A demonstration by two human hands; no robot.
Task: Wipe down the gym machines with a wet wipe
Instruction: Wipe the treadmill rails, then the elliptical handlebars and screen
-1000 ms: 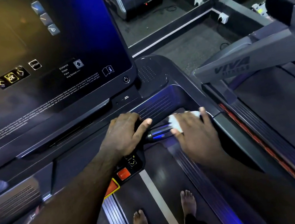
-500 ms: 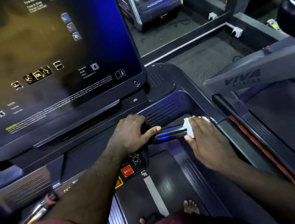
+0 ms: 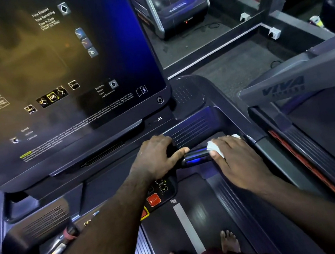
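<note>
I stand on a treadmill with a large dark console screen [image 3: 53, 84] ahead. A short glossy handlebar [image 3: 196, 158] with a blue glow runs across below the console. My left hand [image 3: 156, 158] grips the bar's left end, thumb stretched along it. My right hand [image 3: 237, 159] holds a white wet wipe [image 3: 214, 147] wrapped over the bar's right end, fingers curled over the wipe. Most of the wipe is hidden under my fingers.
A red STOP button [image 3: 153, 200] and small control keys sit just under my left wrist. The treadmill belt [image 3: 198, 206] with a white stripe lies below, my bare feet on it. A second treadmill's grey arm [image 3: 288, 83] stands to the right.
My right hand with the wipe has slid a little to the right along the bar, away from my left thumb. My left hand has kept its grip. The view has tilted up.
</note>
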